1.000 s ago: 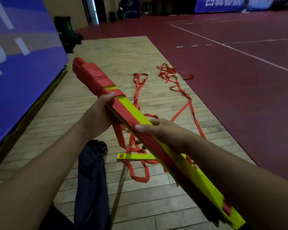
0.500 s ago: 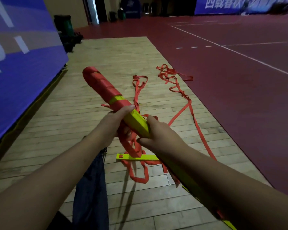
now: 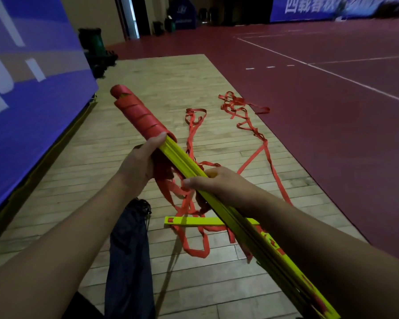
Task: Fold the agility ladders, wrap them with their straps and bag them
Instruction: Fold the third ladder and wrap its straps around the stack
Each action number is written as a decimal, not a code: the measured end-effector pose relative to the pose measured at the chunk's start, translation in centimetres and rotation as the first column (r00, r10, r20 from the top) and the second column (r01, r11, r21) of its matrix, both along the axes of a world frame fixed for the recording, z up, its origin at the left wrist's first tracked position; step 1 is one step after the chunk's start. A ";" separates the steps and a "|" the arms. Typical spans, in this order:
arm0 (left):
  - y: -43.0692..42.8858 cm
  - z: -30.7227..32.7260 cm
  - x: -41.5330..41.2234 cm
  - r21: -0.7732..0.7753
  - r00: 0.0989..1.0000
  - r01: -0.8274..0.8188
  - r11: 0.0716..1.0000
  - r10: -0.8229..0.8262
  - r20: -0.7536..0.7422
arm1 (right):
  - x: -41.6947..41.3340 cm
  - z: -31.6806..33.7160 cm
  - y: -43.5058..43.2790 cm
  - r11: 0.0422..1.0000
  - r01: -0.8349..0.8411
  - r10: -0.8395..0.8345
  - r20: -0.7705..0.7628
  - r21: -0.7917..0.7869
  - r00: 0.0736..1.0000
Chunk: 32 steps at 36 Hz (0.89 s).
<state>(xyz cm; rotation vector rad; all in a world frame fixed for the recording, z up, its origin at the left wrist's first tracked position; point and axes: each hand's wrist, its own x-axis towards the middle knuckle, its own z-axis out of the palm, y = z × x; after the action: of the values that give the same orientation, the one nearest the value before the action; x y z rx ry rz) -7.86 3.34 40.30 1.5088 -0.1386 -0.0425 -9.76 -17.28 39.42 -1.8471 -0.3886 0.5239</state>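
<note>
A bundle of stacked yellow ladder rungs (image 3: 182, 157) slants from upper left to lower right, its far end wound in red strap (image 3: 138, 113). My left hand (image 3: 141, 164) grips the bundle just below the wound part, thumb on top. My right hand (image 3: 217, 183) holds the bundle's middle with fingers curled over it. Loose red straps (image 3: 189, 203) hang from the bundle to the floor. One yellow rung (image 3: 194, 221) lies flat on the wood under the bundle. A dark blue bag (image 3: 129, 254) lies on the floor below my left arm.
More red strap (image 3: 251, 125) trails in loops across the wooden floor toward the red court surface (image 3: 332, 134). A blue banner wall (image 3: 32, 88) stands along the left. Dark green bins (image 3: 95, 44) sit at the far left corner.
The bundle has been turned in my hands, so the yellow rung edges face up. My left hand slid up toward the wound end and my right hand shifted along the middle.
</note>
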 end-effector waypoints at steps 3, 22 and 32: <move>1.2 0.3 0.3 0.277 0.985 0.115 0.954 -0.073 -0.158 | 0.0 0.6 -0.4 0.993 0.115 -0.115 0.081 -0.005 0.990; 1.3 1.5 -0.6 -0.127 0.828 0.497 0.858 -0.513 -0.225 | 1.0 1.0 -2.5 0.958 0.276 -0.275 0.019 -0.081 0.961; 0.8 0.6 -0.7 0.107 0.866 0.405 0.908 -0.344 -0.363 | 1.2 0.1 -2.7 0.991 0.094 -0.101 -0.065 -0.097 0.993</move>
<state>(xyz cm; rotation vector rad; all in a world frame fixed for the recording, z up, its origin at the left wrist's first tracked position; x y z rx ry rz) -8.53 4.18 40.88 1.6129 -0.1549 -0.6432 -8.56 -20.02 39.52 -1.9218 -0.2285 0.5459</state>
